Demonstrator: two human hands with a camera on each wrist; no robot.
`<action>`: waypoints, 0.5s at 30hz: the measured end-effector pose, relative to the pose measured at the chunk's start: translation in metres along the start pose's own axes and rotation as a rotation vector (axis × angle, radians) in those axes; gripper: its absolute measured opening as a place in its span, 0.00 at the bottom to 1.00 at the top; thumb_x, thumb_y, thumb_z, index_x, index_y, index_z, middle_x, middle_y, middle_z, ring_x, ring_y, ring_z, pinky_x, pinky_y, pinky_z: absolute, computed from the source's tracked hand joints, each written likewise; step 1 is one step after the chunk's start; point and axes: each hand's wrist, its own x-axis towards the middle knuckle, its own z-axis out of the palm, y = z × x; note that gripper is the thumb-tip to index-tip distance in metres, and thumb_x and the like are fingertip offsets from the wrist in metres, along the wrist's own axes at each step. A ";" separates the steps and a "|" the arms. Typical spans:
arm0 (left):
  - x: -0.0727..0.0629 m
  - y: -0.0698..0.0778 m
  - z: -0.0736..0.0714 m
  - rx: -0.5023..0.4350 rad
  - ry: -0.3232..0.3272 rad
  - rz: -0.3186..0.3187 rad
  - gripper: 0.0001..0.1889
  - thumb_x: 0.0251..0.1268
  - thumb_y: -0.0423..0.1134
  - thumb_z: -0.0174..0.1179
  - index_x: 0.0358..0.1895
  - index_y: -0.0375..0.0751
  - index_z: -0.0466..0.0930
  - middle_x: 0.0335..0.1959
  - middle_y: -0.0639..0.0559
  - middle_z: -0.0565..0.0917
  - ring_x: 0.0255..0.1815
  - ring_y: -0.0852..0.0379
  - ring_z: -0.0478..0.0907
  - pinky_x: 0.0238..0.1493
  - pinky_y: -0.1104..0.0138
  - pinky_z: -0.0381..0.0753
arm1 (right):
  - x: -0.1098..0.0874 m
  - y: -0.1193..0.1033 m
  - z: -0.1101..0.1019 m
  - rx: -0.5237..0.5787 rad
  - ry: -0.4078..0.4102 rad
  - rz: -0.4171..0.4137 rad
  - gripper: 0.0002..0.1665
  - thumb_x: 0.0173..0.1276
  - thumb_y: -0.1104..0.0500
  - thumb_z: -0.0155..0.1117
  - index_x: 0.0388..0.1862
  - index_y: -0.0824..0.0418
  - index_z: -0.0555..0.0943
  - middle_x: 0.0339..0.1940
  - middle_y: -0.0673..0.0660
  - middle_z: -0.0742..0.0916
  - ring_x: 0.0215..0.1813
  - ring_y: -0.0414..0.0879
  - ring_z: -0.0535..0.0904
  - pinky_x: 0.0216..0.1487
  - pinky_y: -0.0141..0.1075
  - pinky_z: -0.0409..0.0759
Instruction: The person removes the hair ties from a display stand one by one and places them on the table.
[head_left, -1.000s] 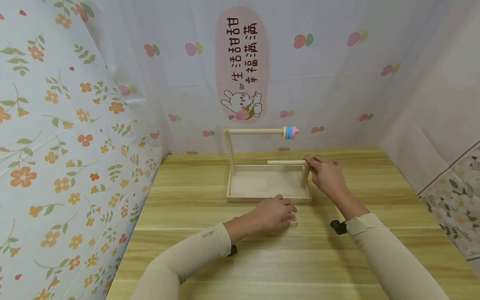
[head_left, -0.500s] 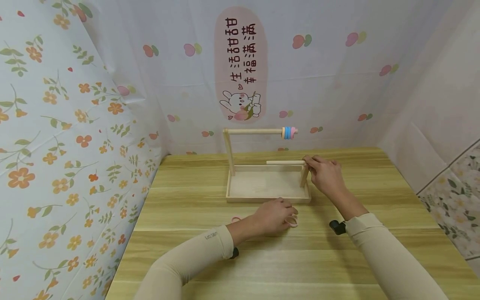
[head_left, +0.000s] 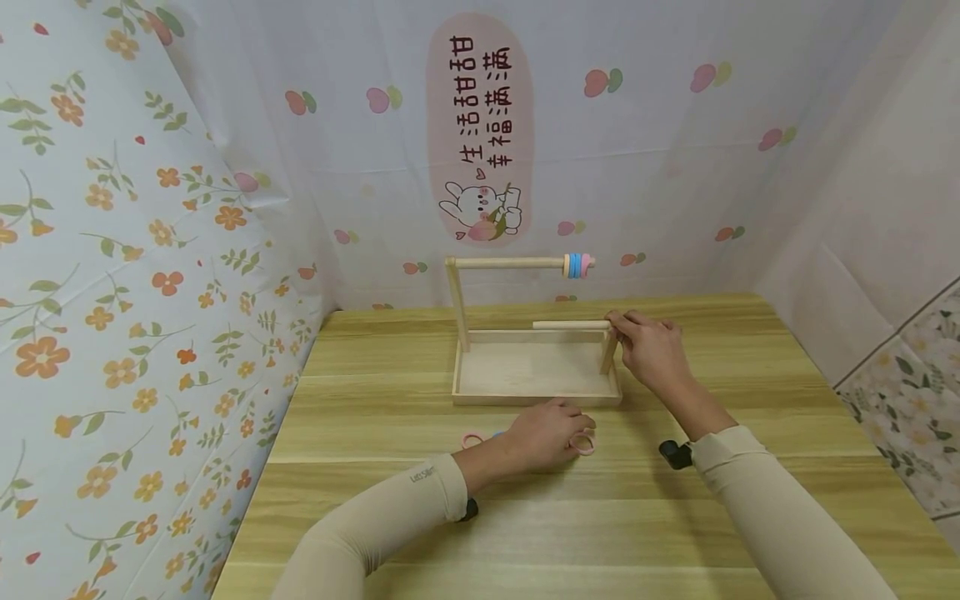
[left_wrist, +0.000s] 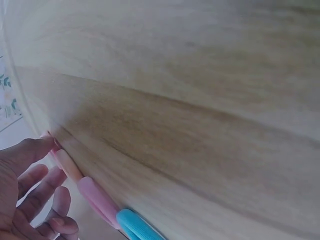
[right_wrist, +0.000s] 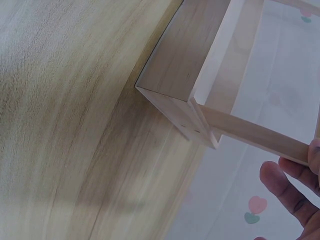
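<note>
A wooden rack stands on the table, with a shallow tray base, a tall post with an upper rod, and a short post with a lower rod. Peach, blue and pink hair ties sit near the upper rod's free end. My right hand grips the short post's top, seen also in the right wrist view. In front of the tray, my left hand pinches a pink hair tie at the table. The left wrist view shows peach, pink and blue hair ties in a row beside it.
Another pink hair tie and a bit of blue show behind the left forearm, which hides part of the row. A printed curtain hangs behind the wooden table.
My left hand has shifted slightly toward me with the pink hair tie at its fingertips. More of the ties behind the left forearm now shows. The right hand keeps its grip on the post.
</note>
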 end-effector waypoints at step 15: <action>-0.014 -0.014 -0.013 -0.085 0.046 -0.077 0.21 0.87 0.57 0.59 0.71 0.54 0.85 0.67 0.57 0.88 0.63 0.55 0.85 0.61 0.66 0.88 | 0.001 -0.001 -0.003 -0.027 -0.068 0.012 0.13 0.83 0.62 0.66 0.62 0.55 0.88 0.49 0.59 0.93 0.38 0.64 0.90 0.59 0.79 0.81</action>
